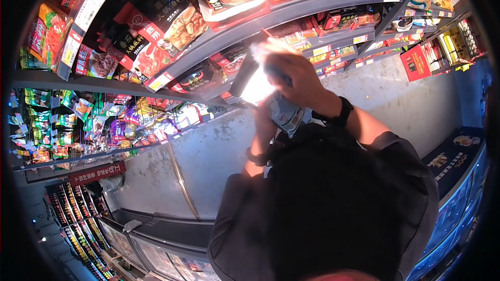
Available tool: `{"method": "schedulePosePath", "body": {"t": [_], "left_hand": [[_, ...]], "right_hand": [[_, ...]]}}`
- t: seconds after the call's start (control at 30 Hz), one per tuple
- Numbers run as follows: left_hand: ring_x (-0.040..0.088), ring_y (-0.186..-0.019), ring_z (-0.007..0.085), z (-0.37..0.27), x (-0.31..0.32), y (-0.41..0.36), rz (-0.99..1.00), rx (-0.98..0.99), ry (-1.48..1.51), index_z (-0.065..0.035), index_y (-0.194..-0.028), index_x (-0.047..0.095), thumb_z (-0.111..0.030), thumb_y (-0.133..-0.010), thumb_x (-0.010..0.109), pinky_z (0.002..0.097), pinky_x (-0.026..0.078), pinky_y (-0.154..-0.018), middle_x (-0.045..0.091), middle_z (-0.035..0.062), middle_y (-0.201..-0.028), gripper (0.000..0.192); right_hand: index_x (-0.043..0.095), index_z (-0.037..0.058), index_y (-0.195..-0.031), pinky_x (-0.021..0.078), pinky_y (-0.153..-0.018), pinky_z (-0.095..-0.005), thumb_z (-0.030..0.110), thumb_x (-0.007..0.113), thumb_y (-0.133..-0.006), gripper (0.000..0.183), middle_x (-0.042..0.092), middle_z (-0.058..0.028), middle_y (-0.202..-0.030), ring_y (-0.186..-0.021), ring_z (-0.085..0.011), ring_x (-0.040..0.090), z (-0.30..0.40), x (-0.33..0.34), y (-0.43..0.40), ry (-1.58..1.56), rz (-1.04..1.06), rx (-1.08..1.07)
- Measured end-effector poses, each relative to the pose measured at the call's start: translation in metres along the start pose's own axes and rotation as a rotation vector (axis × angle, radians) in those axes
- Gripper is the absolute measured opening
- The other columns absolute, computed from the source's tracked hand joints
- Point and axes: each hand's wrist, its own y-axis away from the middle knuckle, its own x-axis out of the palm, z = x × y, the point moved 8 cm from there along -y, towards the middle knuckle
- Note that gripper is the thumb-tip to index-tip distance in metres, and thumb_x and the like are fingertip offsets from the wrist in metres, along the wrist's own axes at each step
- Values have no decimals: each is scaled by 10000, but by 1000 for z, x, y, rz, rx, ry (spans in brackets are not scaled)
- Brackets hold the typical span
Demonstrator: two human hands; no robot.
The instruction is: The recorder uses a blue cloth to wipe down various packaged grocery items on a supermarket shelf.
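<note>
My right hand (299,76), with a black watch at the wrist, curls over the upper part of a pale plastic packet (288,115). The packet hangs between my forearms, its lower end toward my chest. My left hand (267,115) is against the packet's left side; its fingers are mostly hidden, so its grip cannot be made out. Just past the hands, at the shelf front, a dark-sided box-like thing (243,80) has a face washed out by strong glare. Blur and glare hide what lies at my right fingertips.
A curved grey shelf edge (234,33) with price labels and hot pot seasoning packs (187,27) runs ahead. Hanging snack packets (74,117) fill a rack at left. Freezer cabinets (164,238) stand behind left, and a blue-lit freezer (457,222) at right. Worn grey floor (203,164) lies between.
</note>
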Motion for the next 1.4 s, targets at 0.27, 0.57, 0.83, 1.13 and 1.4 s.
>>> {"method": "schedulePosePath", "body": {"t": [0.27, 0.57, 0.83, 1.13, 1.4], "left_hand": [[561, -1009, 211, 2, -7, 2, -85, -107, 21, 54, -1194, 496, -266, -930, 362, 344, 463, -868, 555, 141, -1137, 436], [553, -1019, 205, -10, 0, 1, -163, -75, -207, 40, -1180, 495, -272, -935, 331, 330, 452, -878, 554, 136, -1122, 430], [571, -982, 258, -48, 15, -6, 27, 259, -906, 41, -1188, 477, -291, -913, 338, 362, 463, -863, 550, 168, -1118, 453], [486, -1124, 286, -49, 12, -19, 10, 93, -43, -17, -1331, 336, -511, -920, 254, 392, 403, -943, 455, 149, -1269, 647], [417, -1204, 296, -48, 13, -25, 93, 110, 139, -51, -1391, 249, -570, -920, 192, 418, 364, -986, 380, 138, -1352, 703]], "right_hand": [[647, 83, -878, 405, -947, -383, 124, 598, -703, 186, 583, -157, -1098, -1070, -330, 533, -14, 2, 10, 18, -232, -2], [600, 53, -1045, 377, -1000, -416, 122, 635, -703, 350, 532, -129, -1202, -1177, -315, 467, 36, 22, 17, 42, -26, -261], [590, 49, -1128, 421, -905, -402, 192, 611, -764, 391, 530, -145, -1201, -1082, -328, 512, -25, 5, 23, 99, -221, -32], [590, 37, -1084, 360, -1005, -450, 176, 624, -747, 366, 505, -151, -1204, -1196, -347, 439, 48, 32, 26, 177, -31, -293], [558, 29, -1092, 341, -1014, -459, 146, 608, -757, 358, 452, -171, -1261, -1206, -369, 413, -7, 28, 9, 22, -86, -174]]}}
